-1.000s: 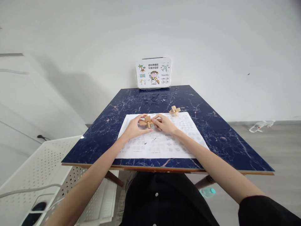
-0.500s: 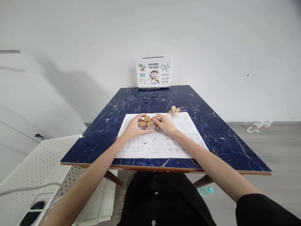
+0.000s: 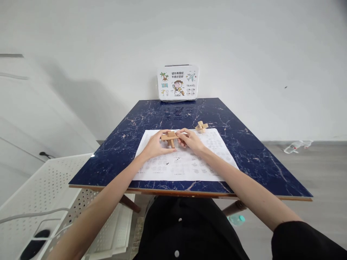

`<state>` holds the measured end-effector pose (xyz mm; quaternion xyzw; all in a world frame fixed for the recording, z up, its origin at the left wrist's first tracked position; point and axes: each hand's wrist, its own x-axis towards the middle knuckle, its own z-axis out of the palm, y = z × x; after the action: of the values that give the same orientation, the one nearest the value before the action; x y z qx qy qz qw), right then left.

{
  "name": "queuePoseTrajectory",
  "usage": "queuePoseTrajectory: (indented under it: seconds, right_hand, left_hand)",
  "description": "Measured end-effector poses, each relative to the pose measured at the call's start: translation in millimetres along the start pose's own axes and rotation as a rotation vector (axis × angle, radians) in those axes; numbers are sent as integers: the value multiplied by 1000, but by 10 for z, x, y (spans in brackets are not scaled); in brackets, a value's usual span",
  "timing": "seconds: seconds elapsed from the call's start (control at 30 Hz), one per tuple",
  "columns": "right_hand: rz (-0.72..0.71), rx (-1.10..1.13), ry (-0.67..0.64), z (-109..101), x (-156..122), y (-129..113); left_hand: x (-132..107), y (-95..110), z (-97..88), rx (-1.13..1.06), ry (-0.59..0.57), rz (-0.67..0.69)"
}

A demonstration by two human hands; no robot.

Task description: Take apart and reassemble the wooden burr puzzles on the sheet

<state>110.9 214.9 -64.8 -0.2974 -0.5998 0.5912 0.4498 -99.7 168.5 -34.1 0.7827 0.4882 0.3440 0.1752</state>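
A small wooden burr puzzle (image 3: 170, 137) of crossed bars is held between both hands over a white printed sheet (image 3: 184, 166). My left hand (image 3: 154, 146) grips its left side with curled fingers. My right hand (image 3: 191, 141) pinches its right end. One bar lies level across the top and another stands under it. A second, assembled wooden puzzle (image 3: 201, 126) rests on the sheet's far right corner, just beyond my right hand.
The dark blue marble table (image 3: 252, 159) carries a white illustrated box (image 3: 178, 83) against the wall at its far edge. A white perforated cart (image 3: 48, 195) with a cable stands at the left. Plastic bottles lie on the floor at right (image 3: 295, 146) and under the table (image 3: 236, 219).
The puzzle has been turned in my hands: a bar that pointed down toward me now lies level across the top. Both hands stay in place.
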Motion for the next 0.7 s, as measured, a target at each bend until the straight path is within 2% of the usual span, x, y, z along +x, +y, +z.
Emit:
queuePoseTrajectory:
  seconds: [0.17,0.27,0.37,0.5,0.7]
  right_hand:
    - [-76,78,12,0,-8,-48]
    - [-115,24,115,-26,26,-44]
    - [-118,-74,245,-99,84,7]
    - [-85,-282,368,-202,122,95]
    - [-74,-666,300,-145,55,119]
  left_hand:
    - [-3,-3,31,-50,19,-25]
    - [-2,-6,43,-80,21,-50]
    - [3,-38,52,-86,54,-55]
    - [12,-138,70,-1,159,-56]
    - [7,-226,91,117,162,8]
